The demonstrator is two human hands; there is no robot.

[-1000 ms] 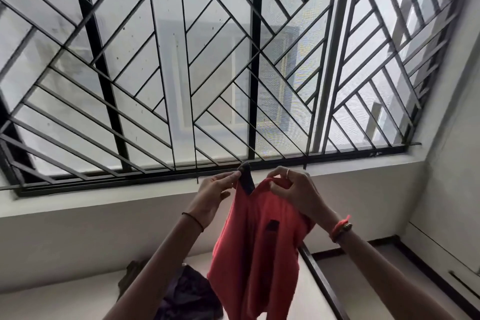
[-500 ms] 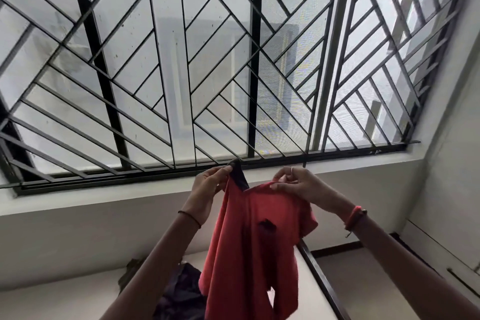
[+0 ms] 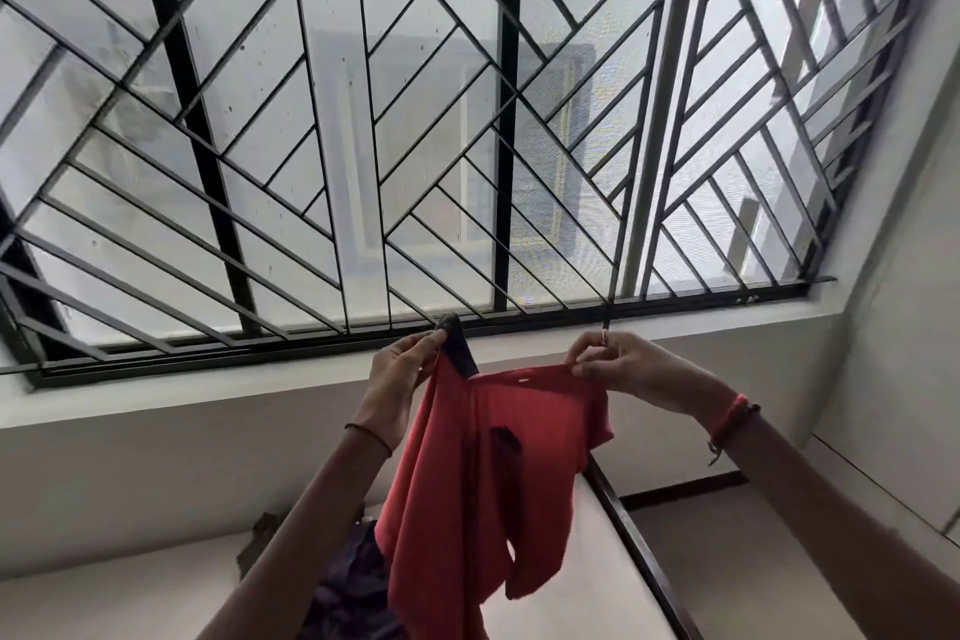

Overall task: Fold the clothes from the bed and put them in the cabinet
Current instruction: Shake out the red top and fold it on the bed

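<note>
A red shirt [image 3: 467, 483] with a dark collar hangs in the air in front of the window, held up by its top edge. My left hand [image 3: 402, 372] pinches the collar corner on the left. My right hand [image 3: 618, 364] pinches the shoulder edge on the right, so the top edge is stretched between both hands. The shirt's lower part hangs loose and creased over the bed [image 3: 587, 582]. The cabinet is out of view.
A pile of dark clothes [image 3: 345, 587] lies on the bed behind my left forearm. A barred window [image 3: 467, 120] fills the upper view above a white sill. The bed's dark frame edge [image 3: 639, 551] runs along the right, with floor beyond it.
My hands have moved apart, the right one going rightward along the top edge. The bunched red shirt has spread wider between them.
</note>
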